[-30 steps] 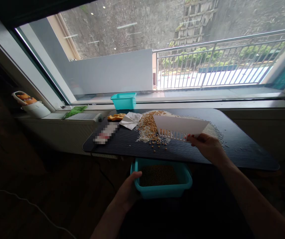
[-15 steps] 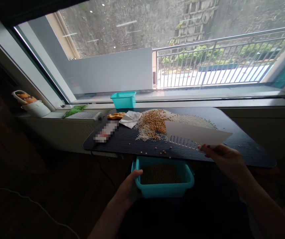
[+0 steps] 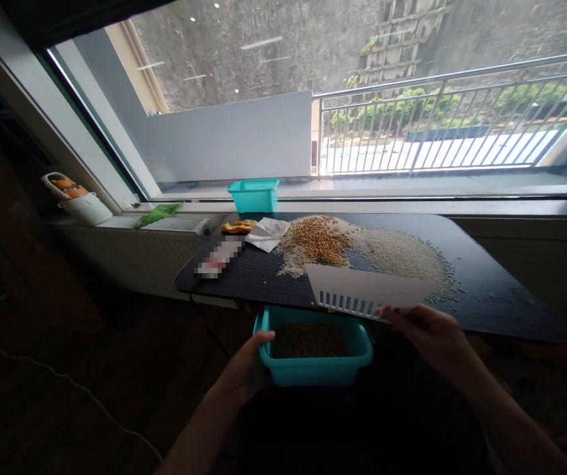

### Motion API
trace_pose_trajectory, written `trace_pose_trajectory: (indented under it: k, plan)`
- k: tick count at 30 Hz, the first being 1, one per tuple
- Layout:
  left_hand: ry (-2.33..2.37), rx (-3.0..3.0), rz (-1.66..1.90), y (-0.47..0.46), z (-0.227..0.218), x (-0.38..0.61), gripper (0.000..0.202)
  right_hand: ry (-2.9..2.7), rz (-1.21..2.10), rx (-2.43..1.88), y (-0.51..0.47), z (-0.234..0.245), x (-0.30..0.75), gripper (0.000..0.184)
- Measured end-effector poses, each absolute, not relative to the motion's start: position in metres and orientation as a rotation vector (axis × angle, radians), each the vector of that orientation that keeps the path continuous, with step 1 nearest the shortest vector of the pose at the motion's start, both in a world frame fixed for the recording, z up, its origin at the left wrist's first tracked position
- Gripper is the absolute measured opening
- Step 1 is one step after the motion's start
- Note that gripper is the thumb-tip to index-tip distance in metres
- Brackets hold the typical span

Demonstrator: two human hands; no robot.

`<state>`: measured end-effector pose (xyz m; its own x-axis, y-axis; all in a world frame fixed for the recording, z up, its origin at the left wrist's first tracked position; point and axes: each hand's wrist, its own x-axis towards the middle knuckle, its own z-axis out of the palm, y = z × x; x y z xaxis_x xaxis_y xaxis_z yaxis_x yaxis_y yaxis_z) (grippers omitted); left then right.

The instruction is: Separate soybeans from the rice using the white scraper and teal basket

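My left hand (image 3: 250, 358) grips the left side of a turquoise plastic tub (image 3: 318, 375), its thumb over the rim. Small dark-looking beans (image 3: 310, 340) cover the bottom of this tub, which sits just below the table's front edge. Between the fingers of my right hand (image 3: 426, 326) is a white slotted scraper (image 3: 367, 288), held by its lower right edge near the front of the table. Behind the scraper lie a heap of yellow soybeans (image 3: 320, 239) and a wide spread of white rice (image 3: 405, 257), partly mixed where they meet.
A second turquoise tub (image 3: 254, 196) stands at the table's back left. Near it lie a crumpled white paper (image 3: 268, 234), a yellow-orange item (image 3: 238, 227) and a blurred-out flat object (image 3: 220, 257). The dark table (image 3: 491, 284) backs onto a window sill.
The scraper in my right hand has moved left and toward me, down to the table's front edge, where the loose soybeans lay. My left hand still holds the tub.
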<state>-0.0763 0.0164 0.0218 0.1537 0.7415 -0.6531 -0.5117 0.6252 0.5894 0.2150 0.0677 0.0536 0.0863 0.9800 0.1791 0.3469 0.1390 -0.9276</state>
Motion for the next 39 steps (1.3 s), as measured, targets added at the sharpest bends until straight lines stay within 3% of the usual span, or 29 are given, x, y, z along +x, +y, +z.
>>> trace_pose_trajectory:
  k: [11,19,39]
  plan:
    - [1.098,0.243,0.918,0.016,0.025,-0.079,0.037,-1.410,0.911,-1.343,0.077,0.057,0.197,0.033]
    - [1.059,0.250,0.932,0.014,0.020,-0.075,0.041,-1.371,0.635,-1.431,0.114,0.066,0.215,0.030]
    - [1.017,0.251,0.900,0.016,0.020,-0.066,0.044,-1.524,0.679,-1.400,0.122,0.073,0.197,0.028]
